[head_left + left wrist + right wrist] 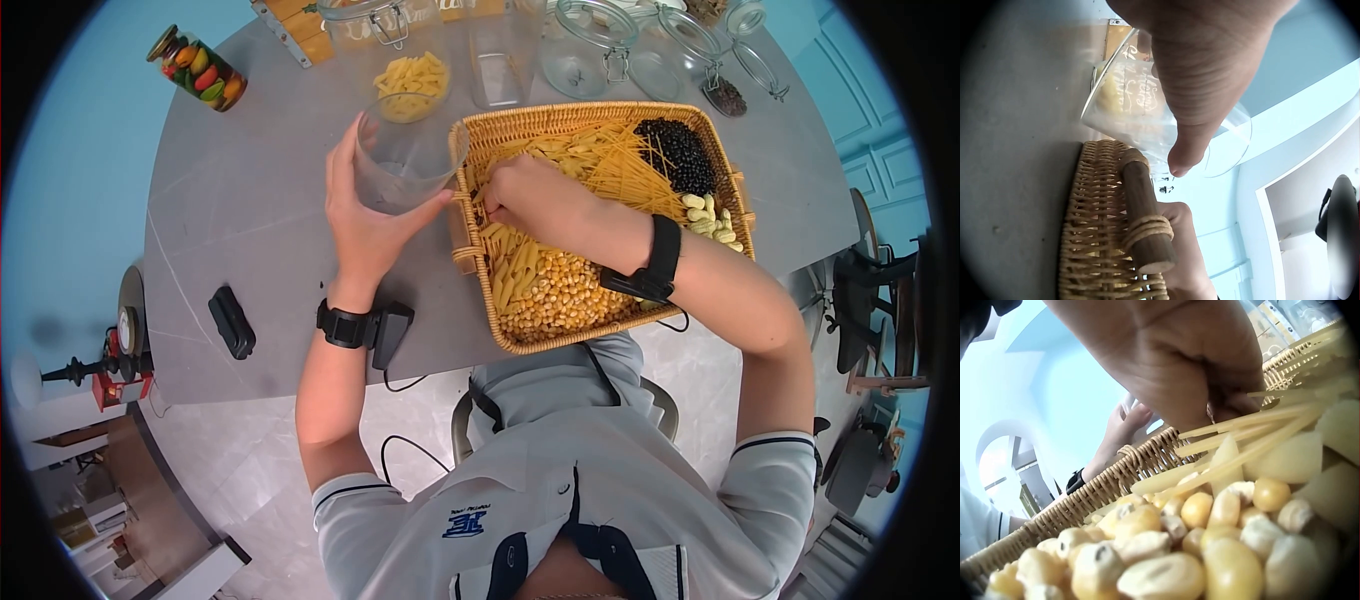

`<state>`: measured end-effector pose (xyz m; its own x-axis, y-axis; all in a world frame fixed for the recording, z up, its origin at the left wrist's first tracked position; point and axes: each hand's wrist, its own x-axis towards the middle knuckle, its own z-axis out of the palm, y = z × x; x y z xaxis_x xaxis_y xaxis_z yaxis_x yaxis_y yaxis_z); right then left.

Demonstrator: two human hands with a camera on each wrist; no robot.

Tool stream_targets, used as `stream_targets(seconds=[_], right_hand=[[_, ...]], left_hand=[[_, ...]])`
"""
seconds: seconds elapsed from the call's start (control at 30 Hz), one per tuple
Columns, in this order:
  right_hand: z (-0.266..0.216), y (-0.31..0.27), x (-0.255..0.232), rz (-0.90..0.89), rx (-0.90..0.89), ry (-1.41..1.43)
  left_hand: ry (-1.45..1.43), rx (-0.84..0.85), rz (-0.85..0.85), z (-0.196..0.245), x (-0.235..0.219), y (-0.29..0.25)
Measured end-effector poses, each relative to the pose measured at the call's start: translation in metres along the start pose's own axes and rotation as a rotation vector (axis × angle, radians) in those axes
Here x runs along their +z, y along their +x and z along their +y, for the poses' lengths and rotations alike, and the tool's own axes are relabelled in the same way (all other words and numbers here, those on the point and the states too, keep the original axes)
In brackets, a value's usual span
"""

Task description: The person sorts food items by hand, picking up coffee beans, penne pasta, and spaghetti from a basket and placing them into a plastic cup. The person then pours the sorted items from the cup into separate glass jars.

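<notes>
My left hand (365,225) holds a clear cup (410,165) tilted beside the basket's left end, thumb on one side and fingers on the other. The cup appears see-through, with no contents visible. Inside the wicker basket (590,112), my right hand (535,195) is low at the left wall, among penne pasta (515,268) and thin spaghetti (630,180). Its fingers curl inward in the right wrist view, close over the pasta; their tips are largely hidden, and I cannot tell whether they hold anything. Corn kernels (1166,569) lie just below that wrist.
Black beans (680,155) and peanuts (710,222) fill the basket's right end. Behind it stand clasp-lid glass jars (590,50), and a jar with pasta (410,85). A jar of colourful contents (197,70) is far left; a black case (232,322) lies nearer.
</notes>
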<state>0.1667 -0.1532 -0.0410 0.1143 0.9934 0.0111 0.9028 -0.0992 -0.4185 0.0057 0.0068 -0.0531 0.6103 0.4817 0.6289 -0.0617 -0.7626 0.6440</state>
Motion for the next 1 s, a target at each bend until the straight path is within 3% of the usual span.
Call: stream_targets(seconds=[0.2,0.33,0.4,0.5,0.6,0.8,0.9,1.0], right_hand=[[-0.006,-0.006,0.005,0.049,-0.044,-0.08],[0.014,0.002,0.002,0.223,-0.075,0.058],[0.001,0.011,-0.033,0.311,0.01,0.177],[-0.016,0.017,-0.057,0.536,-0.062,0.207],[-0.035,0.023,-0.068,0.523,-0.065,0.39],[-0.038,0.028,-0.063,0.362,-0.134,0.446],[-0.022,0.027,-0.072,0.436,-0.033,0.533],[0.005,0.029,-0.065,0.459,0.046,0.943]], left_hand=[[0.018,-0.009,-0.012,0.002,-0.002,0.0],[0.013,0.023,0.012,-0.001,-0.001,0.001],[0.01,0.022,0.014,0.001,-0.001,0.002],[-0.032,-0.019,0.027,-0.002,0.0,0.001],[0.009,0.021,0.027,-0.002,-0.001,0.002],[-0.024,-0.005,0.012,-0.002,0.001,0.001],[-0.005,0.003,0.023,-0.002,0.0,0.001],[-0.008,-0.01,0.022,-0.002,0.001,0.001]])
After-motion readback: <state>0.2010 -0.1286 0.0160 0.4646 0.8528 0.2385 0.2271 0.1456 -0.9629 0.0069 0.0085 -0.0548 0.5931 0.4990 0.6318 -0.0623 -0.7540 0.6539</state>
